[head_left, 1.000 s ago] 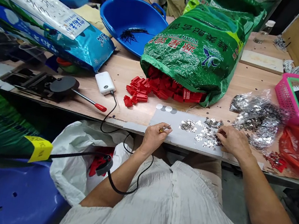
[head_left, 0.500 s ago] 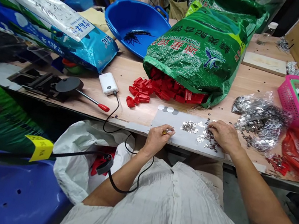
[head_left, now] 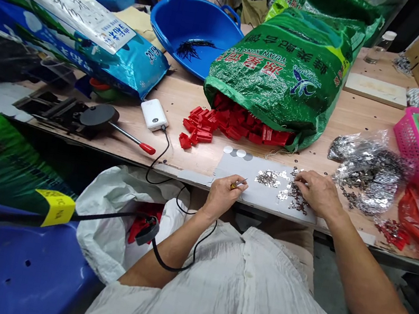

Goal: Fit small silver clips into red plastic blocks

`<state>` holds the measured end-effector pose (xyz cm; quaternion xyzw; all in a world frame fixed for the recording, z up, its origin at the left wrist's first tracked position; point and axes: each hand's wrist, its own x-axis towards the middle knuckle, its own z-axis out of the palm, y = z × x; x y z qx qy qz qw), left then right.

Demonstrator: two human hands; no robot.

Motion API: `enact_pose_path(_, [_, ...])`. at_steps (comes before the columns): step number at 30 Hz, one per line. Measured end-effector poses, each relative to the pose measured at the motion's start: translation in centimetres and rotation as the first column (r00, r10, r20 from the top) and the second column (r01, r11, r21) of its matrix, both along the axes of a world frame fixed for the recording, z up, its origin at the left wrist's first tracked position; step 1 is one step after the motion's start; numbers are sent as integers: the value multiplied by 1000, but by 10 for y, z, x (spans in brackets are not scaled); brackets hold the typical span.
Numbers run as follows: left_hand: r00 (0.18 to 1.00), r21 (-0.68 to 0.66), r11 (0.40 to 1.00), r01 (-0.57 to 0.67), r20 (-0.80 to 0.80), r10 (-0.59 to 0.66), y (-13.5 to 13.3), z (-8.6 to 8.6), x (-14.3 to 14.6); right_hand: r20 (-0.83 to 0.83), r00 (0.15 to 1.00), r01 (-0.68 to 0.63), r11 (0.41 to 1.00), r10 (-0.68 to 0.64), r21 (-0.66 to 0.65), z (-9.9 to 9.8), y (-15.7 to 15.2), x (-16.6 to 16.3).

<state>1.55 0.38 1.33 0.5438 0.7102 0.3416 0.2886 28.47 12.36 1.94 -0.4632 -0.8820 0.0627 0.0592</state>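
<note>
We see a wood-grained table [head_left: 177, 95] bearing a green sack [head_left: 280, 72], red plastic pieces [head_left: 201, 130], a blue basin [head_left: 192, 21], a white device [head_left: 154, 114], a pale board [head_left: 376, 90], a clear bag [head_left: 382, 194], and a grey sheet [head_left: 234, 165] strewn with small metal pieces [head_left: 268, 178].

Blue basin [head_left: 177, 15] holding black strands [head_left: 189, 49]; white-capped bottle [head_left: 379, 47] behind wooden board [head_left: 376, 90].

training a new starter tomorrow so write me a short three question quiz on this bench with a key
1. True or false: red pieces lie at the mouth of the green bag.
2. The fingers of the right hand are at: (a) the pink basket, (b) the loose metal pieces, (c) the white power bank.
3. Fill in: the basin holding black strands is ____.

Key: 1. True. 2. b. 3. Blue.
</note>
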Motion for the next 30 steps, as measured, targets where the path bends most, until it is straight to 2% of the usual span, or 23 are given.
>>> enact_pose_path(7, [1000,-10,1000,-5,4,5,0,0,0,-18,1000,-24,999,24,-47,0,-4,-2])
enact_pose_path(11, [995,-8,1000,1,103,0,0,1,2,-36,999,-19,998,17,-64,2,-4,1])
enact_pose_path(15, [969,-25,997,73,237,-65,0,4,15,-223,975,-18,991,-13,-133,12,-16,-5])
enact_pose_path(18, [953,-22,989,149,268,-137,0,8,34,-435,900,-120,950,-17,-287,20,-35,-21])
enact_pose_path(21, [940,-17,970,242,251,-230,1,9,54,-550,834,-192,906,-52,-377,22,-56,-40])
enact_pose_path(26, [925,3,946,325,210,-318,3,10,69,-666,712,-164,870,-222,-465,7,-68,-51])
enact_pose_path(30, [858,129,881,454,204,-472,12,12,56,-728,540,-111,822,-422,-558,-2,-60,-41])
